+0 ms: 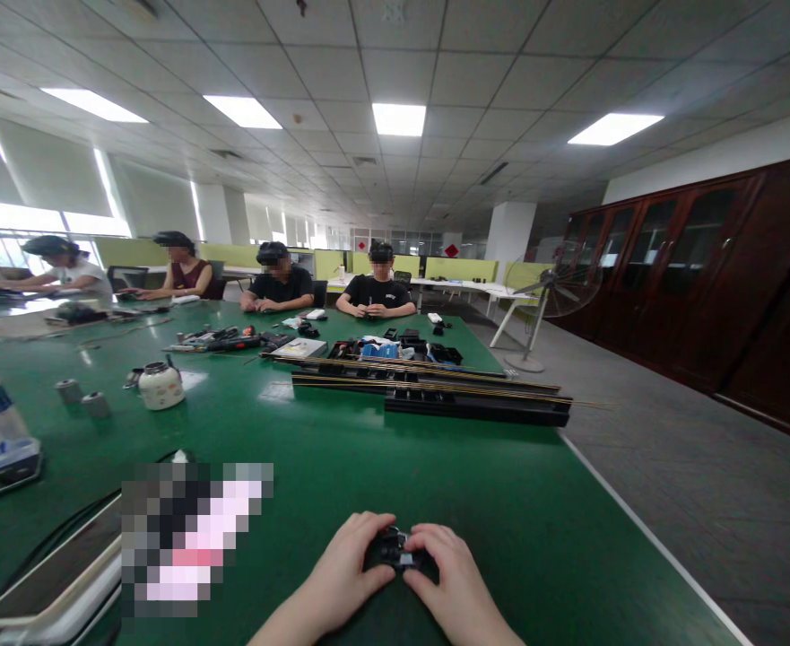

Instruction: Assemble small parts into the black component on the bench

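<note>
Between my two hands, low in the head view, is a small black part (389, 549) with a pale, shiny patch; its kind is too small to make out. My left hand (349, 567) curls around its left side, thumb and fingers closed on it. From the right, my right hand (449, 574) pinches the same part with thumb and forefinger. Both hands rest close to the green table top (556, 538). Fingers cover much of the part's edges.
Long black rails (475, 411) with thin brass-coloured rods lie ahead. To the left are a phone-like device (58, 561), a pixelated area, a white jar (161, 386) and two grey cylinders (96, 405). Several people sit around the table; a fan (548, 287) stands right.
</note>
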`<state>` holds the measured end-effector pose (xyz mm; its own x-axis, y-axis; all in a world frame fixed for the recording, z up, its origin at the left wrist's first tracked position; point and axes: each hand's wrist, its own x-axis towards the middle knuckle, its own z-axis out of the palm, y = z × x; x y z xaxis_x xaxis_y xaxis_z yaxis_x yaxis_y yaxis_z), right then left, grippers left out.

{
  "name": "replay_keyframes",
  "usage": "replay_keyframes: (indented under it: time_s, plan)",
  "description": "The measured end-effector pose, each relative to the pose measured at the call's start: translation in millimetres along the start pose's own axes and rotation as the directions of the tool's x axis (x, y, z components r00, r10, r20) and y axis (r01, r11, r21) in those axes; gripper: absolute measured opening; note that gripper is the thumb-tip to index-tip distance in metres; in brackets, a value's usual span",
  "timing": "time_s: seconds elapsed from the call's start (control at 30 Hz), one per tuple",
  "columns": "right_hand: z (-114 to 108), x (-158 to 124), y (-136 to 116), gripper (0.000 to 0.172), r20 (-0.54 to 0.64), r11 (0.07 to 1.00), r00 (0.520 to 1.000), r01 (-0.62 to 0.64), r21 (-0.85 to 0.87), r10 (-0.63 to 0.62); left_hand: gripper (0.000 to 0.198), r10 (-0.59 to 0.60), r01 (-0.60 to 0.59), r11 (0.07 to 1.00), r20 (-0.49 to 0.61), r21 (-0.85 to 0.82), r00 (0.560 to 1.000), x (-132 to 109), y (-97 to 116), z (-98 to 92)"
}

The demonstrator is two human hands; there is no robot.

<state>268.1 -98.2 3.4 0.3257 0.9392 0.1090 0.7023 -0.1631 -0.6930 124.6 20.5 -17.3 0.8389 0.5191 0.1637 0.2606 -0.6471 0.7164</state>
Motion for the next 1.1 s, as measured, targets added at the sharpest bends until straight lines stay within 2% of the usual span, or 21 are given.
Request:
replay_keyframes:
  time_s: [0.3, 0.73, 0.93, 1.1]
  plan:
    - [-0.8, 0.0, -2.4, 0.017, 0.009, 1.0, 1.0, 0.003, 0.007, -0.003, 0.042, 0.016, -0.016, 1.0, -0.014, -0.007, 1.0, -0.1, -5.0, 1.0]
    - [-0.5, 0.6, 1.1, 0.012, -0.054, 0.99, 0.997, 0.069, 0.126, -0.063, 0.04, 0.014, -0.014, 1.0, -0.001, 0.017, 1.0, 0.4, -5.4, 0.6]
    - [0.0, 0.1, 6.5, 0.016, -0.116, 0.974, 0.993, 0.02, 0.224, 0.006, 0.042, 0.003, -0.003, 1.0, 0.001, 0.006, 1.0, 0.7, -3.8, 0.5]
    - [-2.3, 0.2, 8.9, 0.019, -0.118, 0.945, 0.99, -0.033, 0.326, 0.075, 0.043, -0.013, 0.013, 1.0, 0.005, -0.01, 1.0, 0.6, -2.5, -0.3]
